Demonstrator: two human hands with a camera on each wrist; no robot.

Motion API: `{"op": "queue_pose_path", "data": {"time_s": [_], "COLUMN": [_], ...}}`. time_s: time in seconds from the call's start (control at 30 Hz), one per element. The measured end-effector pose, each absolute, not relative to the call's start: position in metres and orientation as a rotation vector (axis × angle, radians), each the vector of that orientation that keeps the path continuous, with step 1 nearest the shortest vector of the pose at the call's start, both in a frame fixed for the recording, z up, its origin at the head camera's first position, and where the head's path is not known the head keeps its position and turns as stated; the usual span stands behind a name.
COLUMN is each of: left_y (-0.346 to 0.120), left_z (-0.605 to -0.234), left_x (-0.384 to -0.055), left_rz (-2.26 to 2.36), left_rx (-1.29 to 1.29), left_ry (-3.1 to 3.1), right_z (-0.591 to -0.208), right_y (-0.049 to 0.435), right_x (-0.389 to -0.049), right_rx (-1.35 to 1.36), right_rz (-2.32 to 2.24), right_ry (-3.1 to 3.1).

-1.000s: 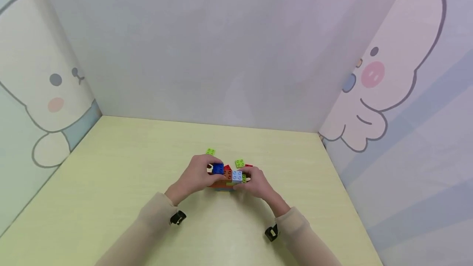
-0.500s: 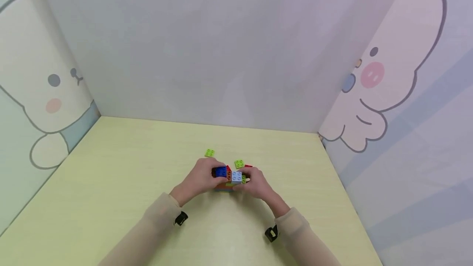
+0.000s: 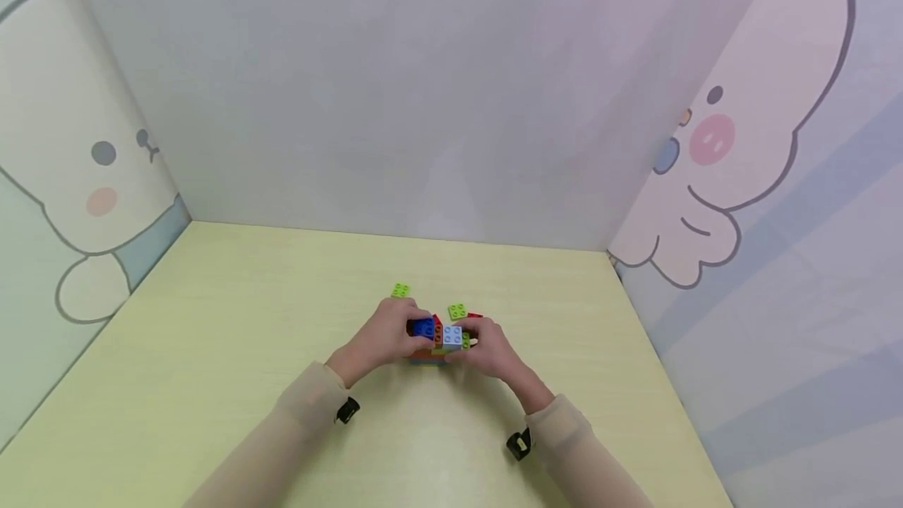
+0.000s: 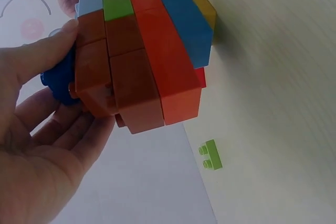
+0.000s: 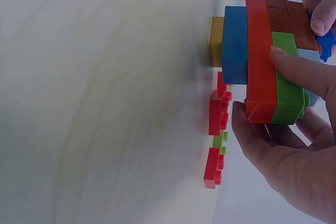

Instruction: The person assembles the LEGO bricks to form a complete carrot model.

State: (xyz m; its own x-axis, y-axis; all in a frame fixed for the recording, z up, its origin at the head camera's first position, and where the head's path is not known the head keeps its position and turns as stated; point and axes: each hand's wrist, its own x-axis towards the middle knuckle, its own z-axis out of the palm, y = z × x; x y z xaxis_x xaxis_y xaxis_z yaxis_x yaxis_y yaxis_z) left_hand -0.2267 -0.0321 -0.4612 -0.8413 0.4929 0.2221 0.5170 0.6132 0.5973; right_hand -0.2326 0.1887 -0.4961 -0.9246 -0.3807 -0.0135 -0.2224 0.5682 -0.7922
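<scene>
My left hand (image 3: pixel 384 332) pinches a dark blue brick (image 4: pixel 60 80) between thumb and fingers, right at the top of a stack of toy building bricks. The stack has brown bricks (image 4: pixel 131 80), long red bricks (image 4: pixel 168 56), a green brick (image 5: pixel 286 77) and a light blue brick (image 3: pixel 452 335). Beneath these sit a medium blue brick (image 5: pixel 234 45) and a yellow brick (image 5: pixel 216 40) at the bottom. My right hand (image 3: pixel 490 350) grips the stack's right end, its thumb on the green brick and its fingers on the far side. The blue brick's underside is partly hidden by my left thumb.
Behind the stack, a loose green brick (image 3: pixel 400 289) lies at the left and another green brick (image 3: pixel 457 310) farther right. Red bricks (image 5: pixel 215 114) lie beside it on the pale yellow table (image 3: pixel 282 273). Printed walls enclose the table's back and sides.
My left hand and the dark blue brick have shifted slightly right along the stack, toward the light blue brick, covering more of the brown bricks. My right hand has stayed in place.
</scene>
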Motion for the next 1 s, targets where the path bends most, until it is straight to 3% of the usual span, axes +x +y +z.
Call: {"op": "queue_pose_path", "data": {"time_s": [1.0], "left_y": [-0.033], "left_z": [-0.478], "left_x": [-0.234], "left_rz": [-1.227], "left_rx": [-0.751], "left_ry": [-2.808], "right_z": [-0.5], "right_y": [0.192], "right_x": [-0.236], "right_rx": [-0.532], "right_rz": [-1.25], "right_ry": [2.633]}}
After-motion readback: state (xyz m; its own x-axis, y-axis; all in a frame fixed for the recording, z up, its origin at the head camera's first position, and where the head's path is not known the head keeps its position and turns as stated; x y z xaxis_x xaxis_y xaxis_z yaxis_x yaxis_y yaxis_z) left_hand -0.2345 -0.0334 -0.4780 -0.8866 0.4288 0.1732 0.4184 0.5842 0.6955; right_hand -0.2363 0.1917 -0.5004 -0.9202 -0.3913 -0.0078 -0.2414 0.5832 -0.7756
